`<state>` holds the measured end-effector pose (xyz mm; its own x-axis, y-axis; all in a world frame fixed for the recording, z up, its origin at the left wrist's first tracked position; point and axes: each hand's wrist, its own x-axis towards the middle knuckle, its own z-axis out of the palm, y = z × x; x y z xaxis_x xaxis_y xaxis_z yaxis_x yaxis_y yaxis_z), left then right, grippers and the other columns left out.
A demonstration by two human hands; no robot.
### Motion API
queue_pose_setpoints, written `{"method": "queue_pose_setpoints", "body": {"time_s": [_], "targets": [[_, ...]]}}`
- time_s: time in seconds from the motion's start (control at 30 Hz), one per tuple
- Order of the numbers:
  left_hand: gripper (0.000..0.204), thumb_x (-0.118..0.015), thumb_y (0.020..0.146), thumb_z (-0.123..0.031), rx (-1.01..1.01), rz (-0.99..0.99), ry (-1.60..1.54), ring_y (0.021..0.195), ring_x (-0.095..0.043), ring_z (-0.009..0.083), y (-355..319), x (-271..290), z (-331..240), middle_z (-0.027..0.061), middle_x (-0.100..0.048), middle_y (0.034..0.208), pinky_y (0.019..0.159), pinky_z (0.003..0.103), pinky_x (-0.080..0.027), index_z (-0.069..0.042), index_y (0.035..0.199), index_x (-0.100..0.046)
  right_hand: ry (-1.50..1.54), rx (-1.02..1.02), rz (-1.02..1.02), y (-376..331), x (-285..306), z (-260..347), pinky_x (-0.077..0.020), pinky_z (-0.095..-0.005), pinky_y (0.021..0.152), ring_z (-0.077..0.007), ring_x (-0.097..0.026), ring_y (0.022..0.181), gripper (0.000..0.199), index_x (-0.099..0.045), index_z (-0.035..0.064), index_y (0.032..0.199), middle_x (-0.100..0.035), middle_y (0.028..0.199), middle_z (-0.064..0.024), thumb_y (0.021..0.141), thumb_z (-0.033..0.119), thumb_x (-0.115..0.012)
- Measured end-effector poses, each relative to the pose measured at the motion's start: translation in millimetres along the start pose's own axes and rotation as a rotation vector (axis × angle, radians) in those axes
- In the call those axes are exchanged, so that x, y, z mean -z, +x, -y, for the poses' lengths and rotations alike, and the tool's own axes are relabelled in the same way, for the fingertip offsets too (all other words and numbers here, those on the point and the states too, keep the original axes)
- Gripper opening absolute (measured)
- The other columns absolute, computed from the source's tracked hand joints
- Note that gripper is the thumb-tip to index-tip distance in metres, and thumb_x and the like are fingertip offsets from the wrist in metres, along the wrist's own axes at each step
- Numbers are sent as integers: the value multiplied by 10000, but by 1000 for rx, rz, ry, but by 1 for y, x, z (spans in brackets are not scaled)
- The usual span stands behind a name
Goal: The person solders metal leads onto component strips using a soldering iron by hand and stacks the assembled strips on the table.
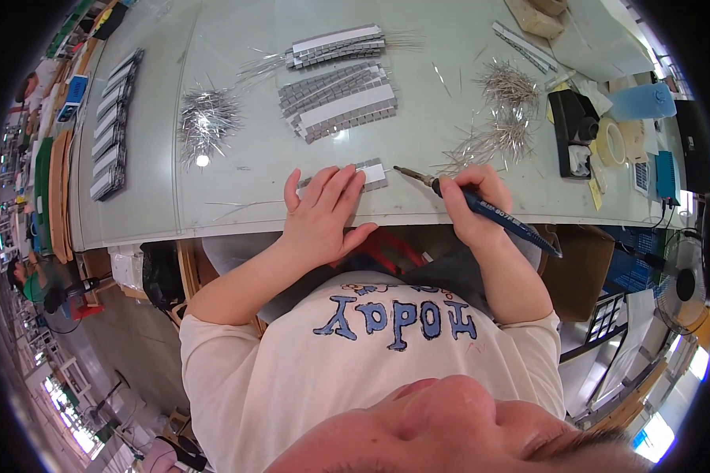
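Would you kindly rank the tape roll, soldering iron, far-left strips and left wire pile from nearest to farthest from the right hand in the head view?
1. Soldering iron: held in the right hand.
2. Tape roll: off to its right.
3. Left wire pile: across to its left.
4. Far-left strips: farther left, beyond that pile.

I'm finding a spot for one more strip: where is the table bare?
The table is mostly bare between the left row of strips and left wire pile, and between that pile and the middle strips. It's crowded at the right, around the black holder and blue bottle, and near the soldering iron.
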<state>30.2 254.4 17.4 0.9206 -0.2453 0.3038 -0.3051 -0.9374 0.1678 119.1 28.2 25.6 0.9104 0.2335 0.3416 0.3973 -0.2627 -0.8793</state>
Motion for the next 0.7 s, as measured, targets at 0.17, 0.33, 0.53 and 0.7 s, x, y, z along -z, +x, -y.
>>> {"method": "queue_pose_setpoints", "body": {"time_s": [0.17,0.33,0.53,0.7], "targets": [[632,-648,746,-462,-11,0,-2,1149,-467,214,1,-2,0,69,-495,1261,1029,519,-148,-43,1209,-553,4,-40,16,1,-1,-1,-381,-250,467,-92,-452,490,196,-526,74,757,-526,574,-17,762,88,-722],[632,-650,744,-458,-10,-4,-6,1148,-467,216,2,-3,0,69,-497,1260,1027,518,-152,-42,1209,-552,19,-28,-5,1,-1,-2,-381,-245,472,-81,-449,499,199,-521,72,755,-522,578,-13,762,85,-720],[633,-652,743,-454,-13,-6,-15,1141,-468,217,2,-3,2,69,-500,1256,1022,519,-161,-41,1211,-549,34,-18,-19,0,-2,-6,-381,-240,483,-73,-445,518,202,-520,72,755,-529,598,-13,763,85,-722],[627,-649,747,-452,-9,-1,-23,1135,-470,219,3,-3,2,71,-502,1254,1019,517,-168,-41,1210,-549,52,-36,-7,1,-4,-1,-375,-238,484,-70,-444,525,204,-518,70,746,-522,600,-6,761,82,-721]]}}
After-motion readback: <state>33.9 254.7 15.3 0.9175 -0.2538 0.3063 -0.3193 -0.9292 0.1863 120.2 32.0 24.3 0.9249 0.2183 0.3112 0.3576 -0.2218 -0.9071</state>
